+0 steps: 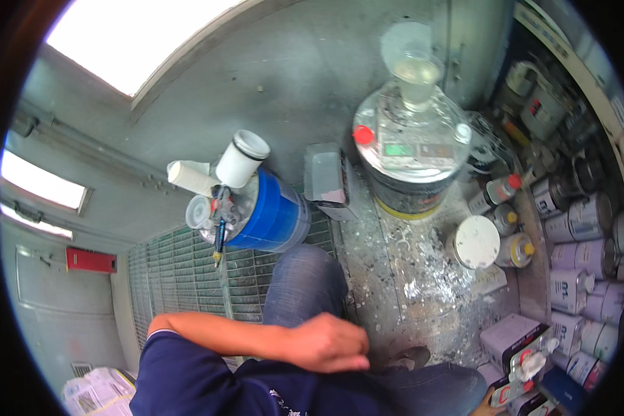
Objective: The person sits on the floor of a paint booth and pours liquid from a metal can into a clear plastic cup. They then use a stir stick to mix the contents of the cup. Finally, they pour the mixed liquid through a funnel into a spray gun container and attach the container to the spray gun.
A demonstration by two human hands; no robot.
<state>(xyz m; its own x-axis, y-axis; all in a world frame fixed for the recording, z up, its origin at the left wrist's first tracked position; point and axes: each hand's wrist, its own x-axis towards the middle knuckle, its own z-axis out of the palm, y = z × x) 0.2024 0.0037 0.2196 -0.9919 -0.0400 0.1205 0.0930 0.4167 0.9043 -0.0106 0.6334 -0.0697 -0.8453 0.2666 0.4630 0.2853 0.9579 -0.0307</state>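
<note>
My left hand (328,343) is in front of my torso, its fingers curled in; whether it holds anything cannot be told. Low at the right edge, my right hand (486,404) touches or grips a clear bottle with a red cap (505,393), mostly cut off by the frame. Before me a digital scale (413,152) rests on a large metal drum, with a plastic cup of clear liquid (418,73) on it. To the left, a spray gun (222,210), a white cup (243,158) and a paper roll (190,178) stand on a blue drum (278,213).
Paint cans (582,257) line shelving on the right. A white-lidded can (477,242) and several capped bottles stand on the stained metal floor. A rectangular tin (326,179) stands between the drums. Metal grating (177,281) covers the left floor; a red box (91,260) hangs beyond.
</note>
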